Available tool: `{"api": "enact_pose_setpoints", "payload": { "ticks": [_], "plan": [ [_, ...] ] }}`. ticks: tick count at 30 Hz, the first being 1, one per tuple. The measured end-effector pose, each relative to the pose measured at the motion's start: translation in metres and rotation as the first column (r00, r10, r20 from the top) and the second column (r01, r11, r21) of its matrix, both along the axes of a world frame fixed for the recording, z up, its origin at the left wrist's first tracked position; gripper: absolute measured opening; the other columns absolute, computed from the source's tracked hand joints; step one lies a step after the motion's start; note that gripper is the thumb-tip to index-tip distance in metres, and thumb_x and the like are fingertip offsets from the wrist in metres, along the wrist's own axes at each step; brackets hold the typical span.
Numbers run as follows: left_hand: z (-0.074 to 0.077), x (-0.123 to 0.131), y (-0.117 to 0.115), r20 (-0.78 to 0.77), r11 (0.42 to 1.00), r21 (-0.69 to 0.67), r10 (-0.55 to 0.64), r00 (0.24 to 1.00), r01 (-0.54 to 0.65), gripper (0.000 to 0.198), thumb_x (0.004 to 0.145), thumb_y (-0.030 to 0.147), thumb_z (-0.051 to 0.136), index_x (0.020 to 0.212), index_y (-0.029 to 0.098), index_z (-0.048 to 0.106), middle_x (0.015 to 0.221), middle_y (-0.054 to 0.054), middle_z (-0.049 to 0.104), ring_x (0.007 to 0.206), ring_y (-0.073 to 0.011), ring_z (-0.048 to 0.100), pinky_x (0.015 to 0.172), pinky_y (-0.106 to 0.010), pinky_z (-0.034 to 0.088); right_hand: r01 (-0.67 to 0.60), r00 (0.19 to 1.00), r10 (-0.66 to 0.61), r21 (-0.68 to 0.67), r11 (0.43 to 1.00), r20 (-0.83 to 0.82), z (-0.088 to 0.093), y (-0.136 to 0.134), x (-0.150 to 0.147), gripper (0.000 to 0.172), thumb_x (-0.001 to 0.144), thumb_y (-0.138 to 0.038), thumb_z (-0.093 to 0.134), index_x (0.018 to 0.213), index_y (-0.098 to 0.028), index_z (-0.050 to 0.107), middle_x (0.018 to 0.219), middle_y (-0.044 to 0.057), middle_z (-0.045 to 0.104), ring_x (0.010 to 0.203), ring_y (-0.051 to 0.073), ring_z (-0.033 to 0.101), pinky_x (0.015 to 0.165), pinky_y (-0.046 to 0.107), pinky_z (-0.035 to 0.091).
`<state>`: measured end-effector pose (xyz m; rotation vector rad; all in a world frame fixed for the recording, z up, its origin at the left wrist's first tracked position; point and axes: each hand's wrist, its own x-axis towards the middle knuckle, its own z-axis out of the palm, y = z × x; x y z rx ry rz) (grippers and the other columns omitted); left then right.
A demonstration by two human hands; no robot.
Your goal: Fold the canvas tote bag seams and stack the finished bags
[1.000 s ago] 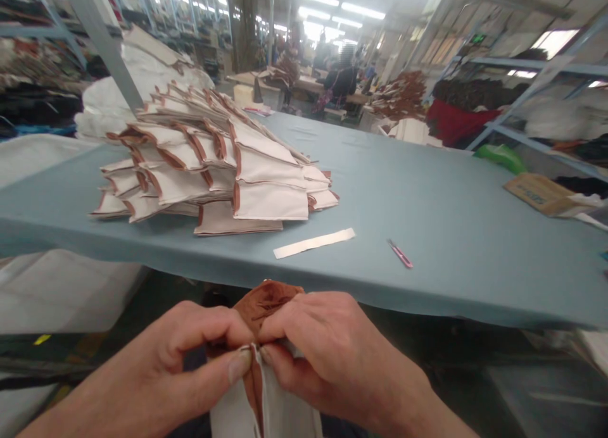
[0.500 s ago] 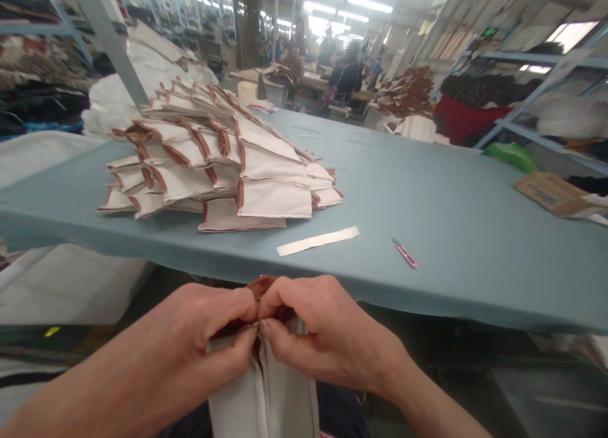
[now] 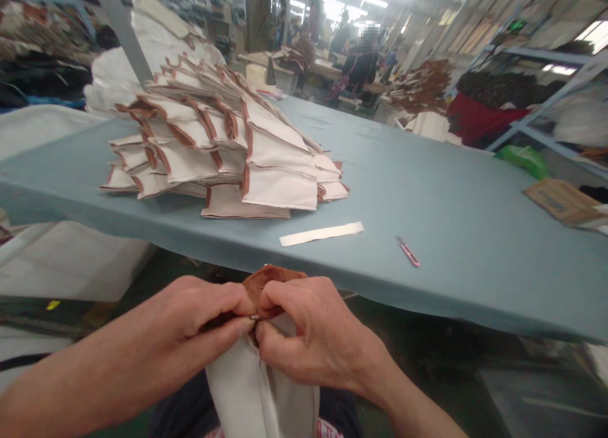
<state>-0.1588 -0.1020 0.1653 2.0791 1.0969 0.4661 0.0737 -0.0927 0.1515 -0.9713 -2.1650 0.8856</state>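
Observation:
Over my lap hangs a cream fabric piece with a brown lining, sewn like a small bag or pouch; its exact kind is unclear. My left hand pinches its upper edge from the left. Close beside it, my right hand grips the same edge between thumb and fingers. Both sets of fingertips nearly meet at the seam, and they hide the spot they hold. Brown lining shows above the fingers. On the table beyond lie a cream strip and small pink thread snips.
A large pile of similar cream pieces with brown edges sits on the blue-covered table. At the right end are a cardboard piece and a green bag. A person sits in the background.
The fabric piece has tilted, with more brown lining showing above my fingers. My hands keep their pinch near the seam. The view has shifted slightly, so the table and pile appear higher.

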Motion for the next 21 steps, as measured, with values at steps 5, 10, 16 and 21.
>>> {"api": "enact_pose_setpoints", "payload": {
  "ticks": [5, 10, 16, 21],
  "plan": [
    [0.000, -0.002, 0.002, 0.001, 0.998, 0.003, -0.063, 0.998, 0.063, 0.029, 0.104, 0.024, 0.056, 0.078, 0.025, 0.070, 0.067, 0.008, 0.069, 0.058, -0.0098, 0.062, 0.057, -0.021, 0.040, -0.030, 0.999, 0.025, -0.093, 0.995, -0.048, 0.003, 0.000, 0.001, 0.023, 0.082, -0.018, 0.061, 0.071, -0.026, 0.043, 0.072, -0.004, 0.061, 0.068, 0.014, 0.055, 0.068, 0.026, 0.043],
    [0.000, 0.007, -0.003, 0.029, 0.982, 0.186, -0.031, 0.999, 0.025, 0.026, 0.096, 0.013, 0.052, 0.081, 0.025, 0.069, 0.075, 0.008, 0.076, 0.063, -0.0077, 0.069, 0.061, -0.021, 0.041, 0.001, 0.999, 0.000, -0.041, 0.999, 0.042, 0.007, -0.004, 0.001, 0.018, 0.084, -0.020, 0.060, 0.074, -0.025, 0.046, 0.072, -0.002, 0.066, 0.067, 0.015, 0.055, 0.067, 0.029, 0.037],
    [0.004, 0.015, -0.001, 0.058, 0.908, 0.418, -0.033, 0.998, 0.005, 0.029, 0.094, 0.010, 0.048, 0.073, 0.023, 0.062, 0.066, 0.007, 0.068, 0.048, -0.0062, 0.059, 0.050, -0.024, 0.037, -0.058, 0.976, 0.056, 0.004, 0.998, 0.210, 0.020, -0.001, 0.003, 0.017, 0.085, -0.021, 0.055, 0.077, -0.026, 0.041, 0.073, 0.000, 0.067, 0.065, 0.016, 0.050, 0.064, 0.033, 0.031],
    [-0.006, 0.014, 0.000, 0.041, 0.869, 0.488, -0.117, 0.992, 0.082, 0.037, 0.104, 0.006, 0.042, 0.080, 0.023, 0.065, 0.075, 0.005, 0.072, 0.062, -0.0091, 0.070, 0.060, -0.022, 0.046, -0.062, 0.991, 0.066, -0.036, 0.997, 0.119, 0.016, 0.003, 0.006, 0.016, 0.081, -0.019, 0.056, 0.074, -0.025, 0.043, 0.067, -0.005, 0.056, 0.062, 0.013, 0.045, 0.062, 0.030, 0.030]
  ]
}}
